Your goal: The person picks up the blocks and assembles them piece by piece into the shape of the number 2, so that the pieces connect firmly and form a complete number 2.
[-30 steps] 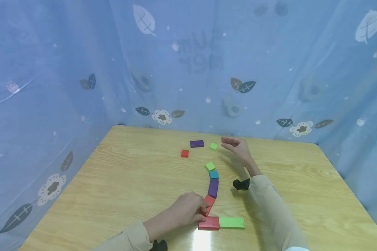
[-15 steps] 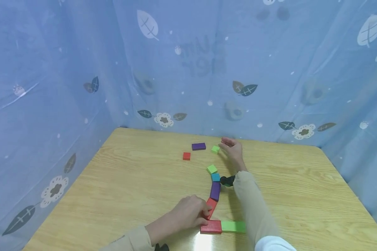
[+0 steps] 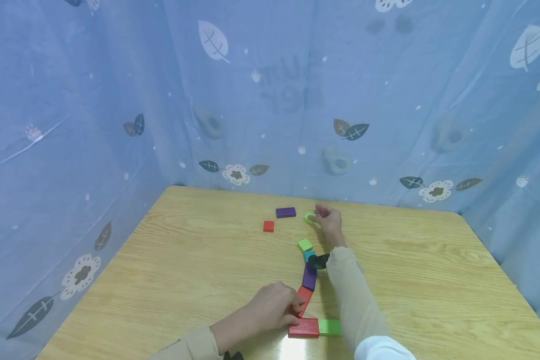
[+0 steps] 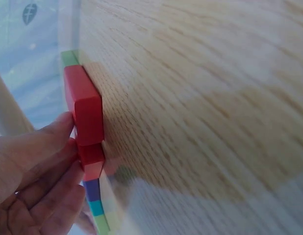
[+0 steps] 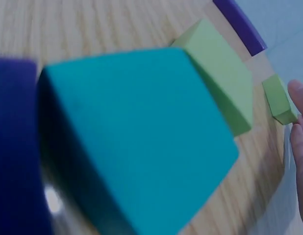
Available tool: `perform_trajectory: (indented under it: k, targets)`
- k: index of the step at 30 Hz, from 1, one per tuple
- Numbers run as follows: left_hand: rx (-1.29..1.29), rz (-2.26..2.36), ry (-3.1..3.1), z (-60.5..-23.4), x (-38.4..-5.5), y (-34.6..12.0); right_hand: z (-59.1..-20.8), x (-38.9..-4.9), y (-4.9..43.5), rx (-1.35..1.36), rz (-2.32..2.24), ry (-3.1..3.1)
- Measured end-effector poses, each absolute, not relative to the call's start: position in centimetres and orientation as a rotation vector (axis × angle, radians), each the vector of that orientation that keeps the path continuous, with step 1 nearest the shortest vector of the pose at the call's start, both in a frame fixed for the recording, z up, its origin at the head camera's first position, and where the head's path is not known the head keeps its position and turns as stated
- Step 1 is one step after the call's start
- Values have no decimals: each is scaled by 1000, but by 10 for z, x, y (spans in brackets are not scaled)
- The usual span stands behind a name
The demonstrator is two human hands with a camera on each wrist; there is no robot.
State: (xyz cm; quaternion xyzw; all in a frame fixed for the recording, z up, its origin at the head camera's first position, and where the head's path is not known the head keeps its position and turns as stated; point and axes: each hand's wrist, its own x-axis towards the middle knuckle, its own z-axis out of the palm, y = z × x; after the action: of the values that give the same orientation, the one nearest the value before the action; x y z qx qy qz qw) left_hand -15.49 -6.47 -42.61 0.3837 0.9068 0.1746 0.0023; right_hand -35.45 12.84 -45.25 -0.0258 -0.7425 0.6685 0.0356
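My left hand (image 3: 274, 306) rests against two red blocks at the near end of a curved row. Its thumb touches the near red block (image 4: 84, 95), and its fingertips meet the slanted red block (image 4: 92, 159). My right hand (image 3: 329, 220) reaches over to a small light-green block (image 5: 279, 100) at the back; thumb and fingers are spread right at its side. Beyond the slanted red block the row runs through a purple block (image 3: 309, 277), a teal block (image 5: 141, 132) and another light-green block (image 3: 304, 244). A long green block (image 3: 329, 327) adjoins the near red one.
On the wooden table (image 3: 198, 265), a loose purple block (image 3: 285, 212) and a small red block (image 3: 268, 226) lie left of the right hand. A black wrist camera (image 3: 319, 261) on the right arm overlaps the row. A blue patterned curtain (image 3: 270, 100) stands behind the table.
My right hand has moved left and slightly down to the far light-green block, its forearm swinging over the long green one. My left hand stays at the red blocks. The head view has shifted slightly.
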Motion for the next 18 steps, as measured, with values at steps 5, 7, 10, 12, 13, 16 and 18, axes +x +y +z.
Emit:
perform_trajectory:
  k: [5,7,10,12,13,16,18]
  targets:
    - [1180,558,2831,-426,-155,-66,-454,-353,128,-31,1851,-2469]
    - [1176,556,2835,-425,-155,-65,-453,-353,127,-8,1745,-2530]
    - [1180,554,2845,-425,-155,-65,-452,-353,126,16,1640,-2579]
    - [1180,543,2851,-426,-155,-64,-452,-353,127,26,1603,-2591]
    - [1182,538,2852,-426,-155,-64,-452,-352,127,36,1589,-2595]
    - [1190,522,2857,-427,-155,-63,-453,-352,129,48,1546,-2597]
    - [1190,513,2862,-427,-155,-63,-452,-352,130,36,1542,-2592]
